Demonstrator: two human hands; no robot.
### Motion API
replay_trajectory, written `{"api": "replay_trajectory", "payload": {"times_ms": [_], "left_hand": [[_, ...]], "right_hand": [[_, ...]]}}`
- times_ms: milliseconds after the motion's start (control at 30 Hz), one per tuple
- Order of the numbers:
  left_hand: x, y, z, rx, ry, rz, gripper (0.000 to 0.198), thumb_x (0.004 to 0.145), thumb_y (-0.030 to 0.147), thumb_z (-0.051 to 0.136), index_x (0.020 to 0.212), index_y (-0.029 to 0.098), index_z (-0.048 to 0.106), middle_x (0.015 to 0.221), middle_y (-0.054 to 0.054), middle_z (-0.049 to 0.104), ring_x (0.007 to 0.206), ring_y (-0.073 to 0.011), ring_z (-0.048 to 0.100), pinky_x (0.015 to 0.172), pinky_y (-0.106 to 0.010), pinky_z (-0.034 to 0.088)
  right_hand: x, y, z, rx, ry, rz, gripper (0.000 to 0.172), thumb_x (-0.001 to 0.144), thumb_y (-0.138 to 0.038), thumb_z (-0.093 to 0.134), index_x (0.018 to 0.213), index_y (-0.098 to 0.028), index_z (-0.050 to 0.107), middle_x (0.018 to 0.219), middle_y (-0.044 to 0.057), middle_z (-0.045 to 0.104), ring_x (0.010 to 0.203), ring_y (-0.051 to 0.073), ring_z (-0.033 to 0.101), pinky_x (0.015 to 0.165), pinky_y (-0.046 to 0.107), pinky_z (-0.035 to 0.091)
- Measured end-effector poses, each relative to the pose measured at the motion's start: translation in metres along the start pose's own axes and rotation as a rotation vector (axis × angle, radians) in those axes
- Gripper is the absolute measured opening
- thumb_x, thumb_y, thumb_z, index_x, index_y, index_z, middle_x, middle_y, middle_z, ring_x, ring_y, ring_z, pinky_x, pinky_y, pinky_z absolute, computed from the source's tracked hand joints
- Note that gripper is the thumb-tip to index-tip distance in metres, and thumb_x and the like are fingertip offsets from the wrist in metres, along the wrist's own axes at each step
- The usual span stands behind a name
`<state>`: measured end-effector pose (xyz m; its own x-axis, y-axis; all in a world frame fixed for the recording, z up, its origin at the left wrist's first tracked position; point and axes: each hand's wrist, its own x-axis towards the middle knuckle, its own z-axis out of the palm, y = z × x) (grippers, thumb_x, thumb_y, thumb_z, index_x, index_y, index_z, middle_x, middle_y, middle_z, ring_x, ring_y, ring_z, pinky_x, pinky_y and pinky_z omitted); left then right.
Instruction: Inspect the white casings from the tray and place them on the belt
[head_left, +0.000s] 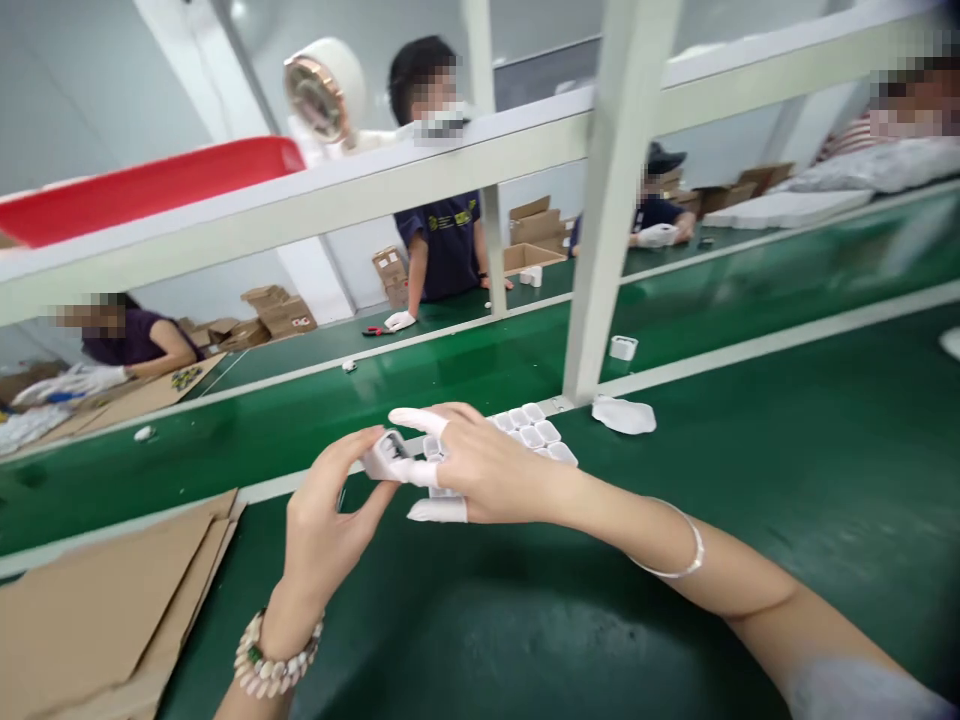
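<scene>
My left hand (pixel 330 520) pinches a small white plastic case (pixel 384 455) between thumb and fingers, its open side facing right with something dark inside. My right hand (pixel 487 465), wearing white finger cots, has its fingers stretched apart. One of its covered fingertips reaches the case's open side; whether it presses on anything inside cannot be made out. Behind the right hand, several similar white cases (pixel 534 436) stand in close rows on the green work surface, partly hidden by that hand.
Flat cardboard sheets (pixel 90 620) lie at the left. A white glove-like piece (pixel 624 415) rests near the upright post (pixel 600 250). A single white case (pixel 623 347) sits on the green conveyor belt (pixel 420 365). Co-workers are across the belt, and a red tray (pixel 150 190) tops the shelf.
</scene>
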<state>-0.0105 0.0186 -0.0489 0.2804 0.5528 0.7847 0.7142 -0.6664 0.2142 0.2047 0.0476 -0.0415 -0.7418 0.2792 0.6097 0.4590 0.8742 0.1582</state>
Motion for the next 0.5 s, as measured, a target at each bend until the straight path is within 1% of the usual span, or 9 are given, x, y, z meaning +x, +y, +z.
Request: {"api": "replay_trajectory", "payload": {"times_ms": [67,133,200,233,267,333,367,433,500], "left_hand": [[0.002,-0.013,0.004,-0.007,-0.038,-0.160,0.036,0.083,0.033,0.068,0.117,0.022,0.059,0.115,-0.008,0.067,0.103,-0.0248,0.064,0.093,-0.042,0.053],[0.003,-0.030,0.014,-0.035,-0.049,-0.253,0.045,0.080,0.041,0.069,0.119,0.022,0.057,0.116,-0.009,0.065,0.104,-0.0258,0.064,0.092,-0.042,0.054],[0.003,-0.051,0.030,-0.013,-0.018,-0.293,0.049,0.075,0.048,0.070,0.115,0.020,0.059,0.115,-0.011,0.062,0.105,-0.0279,0.062,0.092,-0.043,0.053],[0.003,-0.063,0.040,-0.009,-0.028,-0.354,0.054,0.071,0.050,0.072,0.114,0.019,0.059,0.118,-0.012,0.059,0.106,-0.0289,0.062,0.091,-0.043,0.053],[0.002,-0.074,0.050,-0.030,-0.035,-0.457,0.059,0.067,0.052,0.073,0.113,0.018,0.058,0.119,-0.013,0.058,0.101,-0.0284,0.064,0.088,-0.043,0.054],[0.002,-0.097,0.070,-0.164,-0.098,-0.707,0.064,0.059,0.053,0.077,0.108,0.015,0.057,0.109,-0.013,0.062,0.089,-0.0267,0.067,0.080,-0.041,0.057],[0.003,-0.107,0.079,-0.216,-0.136,-0.809,0.063,0.057,0.050,0.078,0.104,0.014,0.058,0.103,-0.012,0.065,0.088,-0.0266,0.067,0.078,-0.040,0.057],[0.008,-0.125,0.096,-0.245,-0.202,-0.900,0.056,0.053,0.044,0.080,0.096,0.014,0.060,0.094,-0.011,0.068,0.092,-0.0268,0.066,0.081,-0.038,0.055],[0.016,-0.138,0.112,-0.255,-0.218,-0.926,0.051,0.052,0.036,0.080,0.093,0.013,0.061,0.092,-0.011,0.069,0.093,-0.0271,0.066,0.083,-0.037,0.054]], "right_hand": [[0.001,0.002,-0.002,-0.022,0.007,0.045,0.031,0.091,-0.039,0.059,0.112,-0.018,0.069,0.137,0.023,0.050,0.125,0.032,0.049,0.098,0.049,0.041],[0.001,0.007,-0.009,-0.024,0.074,0.096,0.030,0.093,-0.036,0.055,0.112,-0.017,0.068,0.135,0.022,0.052,0.126,0.029,0.048,0.100,0.046,0.041],[-0.005,0.013,-0.020,0.007,0.172,0.141,0.033,0.096,-0.035,0.051,0.120,-0.017,0.064,0.135,0.018,0.053,0.125,0.025,0.049,0.099,0.041,0.042],[-0.011,0.018,-0.026,0.024,0.210,0.160,0.035,0.096,-0.034,0.050,0.124,-0.018,0.062,0.135,0.017,0.054,0.123,0.024,0.051,0.099,0.040,0.042],[-0.020,0.024,-0.031,0.035,0.231,0.179,0.035,0.096,-0.034,0.050,0.126,-0.019,0.060,0.133,0.015,0.056,0.121,0.023,0.052,0.098,0.040,0.042],[-0.047,0.041,-0.037,0.031,0.219,0.245,0.035,0.095,-0.032,0.052,0.127,-0.021,0.059,0.128,0.012,0.059,0.117,0.024,0.054,0.098,0.043,0.042],[-0.065,0.052,-0.038,0.015,0.199,0.307,0.035,0.094,-0.031,0.054,0.127,-0.022,0.059,0.126,0.011,0.060,0.116,0.025,0.055,0.097,0.045,0.043],[-0.108,0.076,-0.038,-0.030,0.164,0.476,0.036,0.091,-0.031,0.057,0.127,-0.023,0.059,0.124,0.011,0.062,0.117,0.027,0.055,0.097,0.048,0.043],[-0.155,0.100,-0.034,-0.088,0.172,0.674,0.038,0.088,-0.028,0.060,0.126,-0.023,0.060,0.124,0.011,0.062,0.117,0.031,0.054,0.097,0.053,0.042]]}}
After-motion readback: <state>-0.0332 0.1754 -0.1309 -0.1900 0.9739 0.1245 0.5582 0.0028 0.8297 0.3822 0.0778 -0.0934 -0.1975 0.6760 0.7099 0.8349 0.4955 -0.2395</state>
